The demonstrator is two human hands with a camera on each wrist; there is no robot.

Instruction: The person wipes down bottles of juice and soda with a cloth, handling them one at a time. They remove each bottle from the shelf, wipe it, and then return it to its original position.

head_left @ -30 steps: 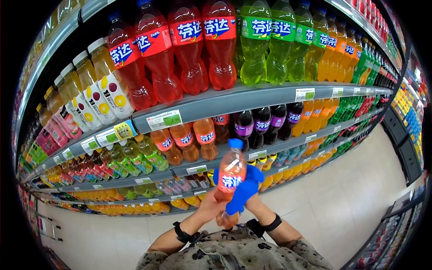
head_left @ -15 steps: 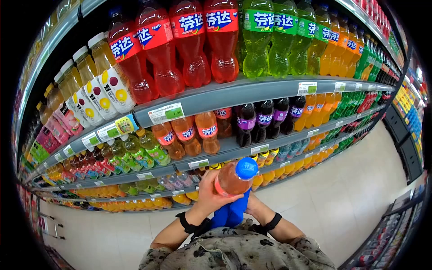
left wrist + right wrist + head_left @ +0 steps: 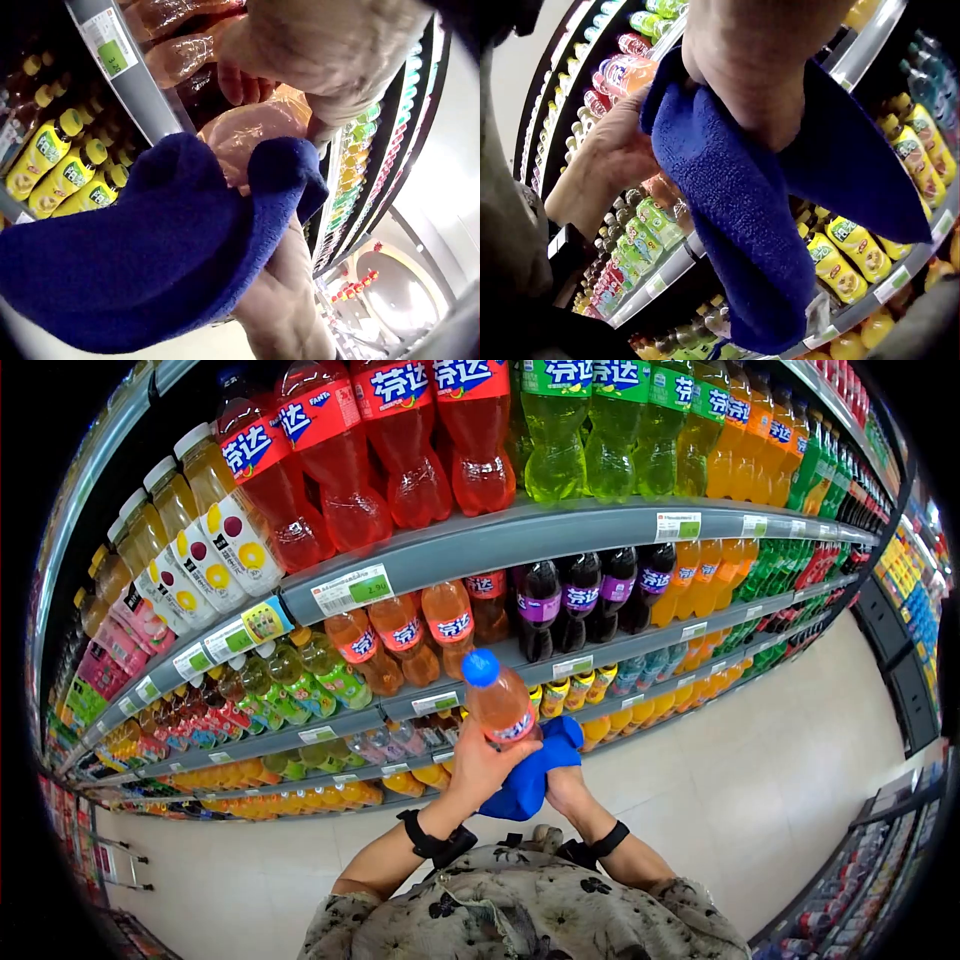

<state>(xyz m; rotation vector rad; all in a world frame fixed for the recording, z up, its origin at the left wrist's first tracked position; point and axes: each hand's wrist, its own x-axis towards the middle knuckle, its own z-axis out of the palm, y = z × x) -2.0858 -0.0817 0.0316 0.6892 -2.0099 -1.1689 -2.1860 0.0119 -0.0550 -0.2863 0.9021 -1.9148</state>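
Observation:
My left hand [image 3: 482, 765] grips an orange-pink bottle [image 3: 498, 705] with a blue cap, its fingers and thumb curled round the lower part. The bottle tilts with its cap toward the shelf. A blue cloth [image 3: 530, 780] hangs from my right hand [image 3: 567, 788], which holds it against the bottle's lower end. In the left wrist view the cloth [image 3: 150, 247] covers much of the right hand [image 3: 281, 307], below the bottle's base [image 3: 255, 131]. The right wrist view shows the cloth [image 3: 735, 195] draped below the right hand [image 3: 750, 67]; its fingertips are hidden.
Curved shelves [image 3: 440, 555] in front carry rows of red, green, orange and dark purple bottles. Similar orange-pink bottles [image 3: 400, 635] stand on the second shelf, just behind the held one. Pale floor [image 3: 720, 780] lies to the right, with another shelf unit [image 3: 880, 850] at the lower right.
The bottle was upright in front of the cloth, then tipped its cap toward the head camera; now it has moved left and up toward the shelf. The cloth shows more beside it.

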